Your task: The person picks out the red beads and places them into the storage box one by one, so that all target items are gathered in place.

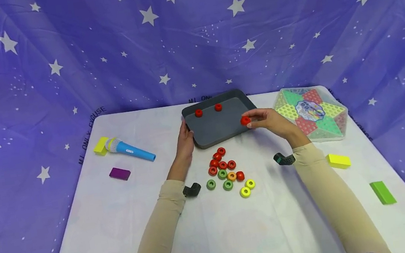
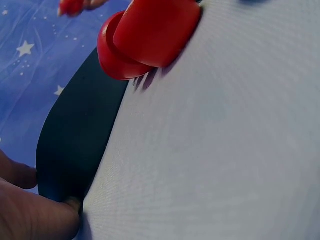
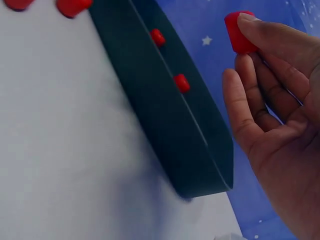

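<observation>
My right hand (image 1: 273, 123) pinches a red ring-shaped bead (image 3: 242, 32) between thumb and fingertips, over the right side of a dark grey rectangular tray (image 1: 221, 124). Two more red beads (image 1: 218, 107) lie inside the tray, toward its far side. My left hand (image 1: 184, 144) holds the tray by its left edge; in the left wrist view the thumb (image 2: 40, 212) lies against the tray wall and another finger shows behind it. In front of the tray, loose beads in red (image 1: 231, 164), green (image 1: 211, 184), orange (image 1: 231, 176) and yellow (image 1: 245, 191) are scattered on the white table.
On the left are a blue toy microphone (image 1: 132, 149), a yellow block (image 1: 101, 146) and a purple block (image 1: 119, 173). At the right, a hexagonal board-game box (image 1: 311, 113) lies near another yellow block (image 1: 338, 161) and a green block (image 1: 383, 192). A starry curtain (image 1: 190, 37) hangs behind.
</observation>
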Motion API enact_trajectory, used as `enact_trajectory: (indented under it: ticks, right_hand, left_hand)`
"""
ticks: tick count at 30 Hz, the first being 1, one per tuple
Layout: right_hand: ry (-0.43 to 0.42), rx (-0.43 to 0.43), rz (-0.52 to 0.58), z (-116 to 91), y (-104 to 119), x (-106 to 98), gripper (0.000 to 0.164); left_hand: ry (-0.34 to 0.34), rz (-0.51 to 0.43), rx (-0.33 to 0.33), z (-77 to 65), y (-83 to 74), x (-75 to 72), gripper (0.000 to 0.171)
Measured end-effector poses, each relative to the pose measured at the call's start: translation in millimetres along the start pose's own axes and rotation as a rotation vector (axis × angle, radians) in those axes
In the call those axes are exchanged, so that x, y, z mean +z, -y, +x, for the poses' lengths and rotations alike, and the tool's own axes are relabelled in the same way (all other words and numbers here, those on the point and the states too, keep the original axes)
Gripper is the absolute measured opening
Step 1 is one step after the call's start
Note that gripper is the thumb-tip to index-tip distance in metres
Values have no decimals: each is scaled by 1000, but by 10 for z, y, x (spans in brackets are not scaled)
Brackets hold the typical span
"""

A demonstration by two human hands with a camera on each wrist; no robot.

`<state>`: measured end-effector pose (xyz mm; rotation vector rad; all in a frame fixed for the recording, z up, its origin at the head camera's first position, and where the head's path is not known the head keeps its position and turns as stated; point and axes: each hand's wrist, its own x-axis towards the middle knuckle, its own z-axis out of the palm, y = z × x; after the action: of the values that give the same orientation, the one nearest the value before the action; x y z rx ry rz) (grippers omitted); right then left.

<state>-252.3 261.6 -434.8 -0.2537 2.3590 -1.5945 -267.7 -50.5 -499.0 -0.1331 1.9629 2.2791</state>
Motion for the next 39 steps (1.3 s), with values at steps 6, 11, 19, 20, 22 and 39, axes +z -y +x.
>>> enact_trajectory:
  ticks: [6, 11, 19, 20, 22, 39]
  right_hand:
    - [-38, 31, 51, 316, 195, -90, 47]
    - [-4, 48, -4, 447, 404, -108, 46]
    - [-15, 146, 0, 710, 431, -86, 44]
    - [-23, 158, 8, 749, 399, -85, 44]
    - [-41, 184, 7, 824, 317, -82, 43]
    - [-129, 216, -145, 1161, 189, 47, 34]
  left_hand:
    - [-8, 2, 14, 23, -26, -5, 59]
    - [-14, 1, 8, 35, -34, -17, 59]
    - [-16, -1, -1, 4, -28, -30, 58]
    - [-18, -1, -1, -4, -24, -27, 58]
    - [-17, 4, -1, -23, -17, -19, 58]
    - [3, 26, 18, -155, 2, -21, 58]
